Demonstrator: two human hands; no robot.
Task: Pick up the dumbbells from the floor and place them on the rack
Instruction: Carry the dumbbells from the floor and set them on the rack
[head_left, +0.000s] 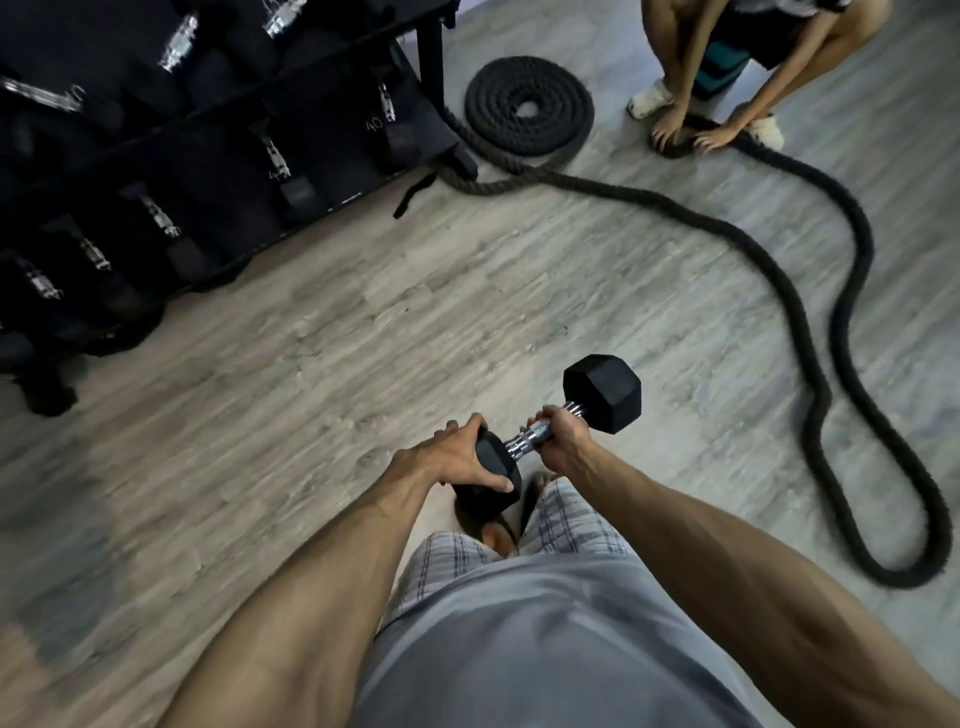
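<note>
Right hand's (563, 441) fingers (545, 415) are curled tight round the chrome handle, up near the far end, so that's a proper clenched grab on the dumbbell (602, 392). Left hand (457, 457) isn't on the handle at all, it's clamped over the near hex head, fingers wrapped over the top and one digit (498, 484) pressed across the flat face. So both hands are on the same dumbbell, one on the bar and one on the weight. The thing sits at an angle in the shot, near head low by the person's legs, far head sticking up and away to the right. It's held out in front of the plaid shorts (571, 519) and grey shirt (519, 649), over the grey wood-look floor (311, 338). The black rack (332, 135) is up in the top left, well apart from the hands, with rows of dark dumbbells already sitting on it, chrome handles (158, 213) catching the light. Right beside the rack's end there's a thick black rope (527, 106) coiled flat, and its tail snakes in big loops across the floor on the right. A second person (727, 62) is crouched at the top right with both hands down on that rope.
</note>
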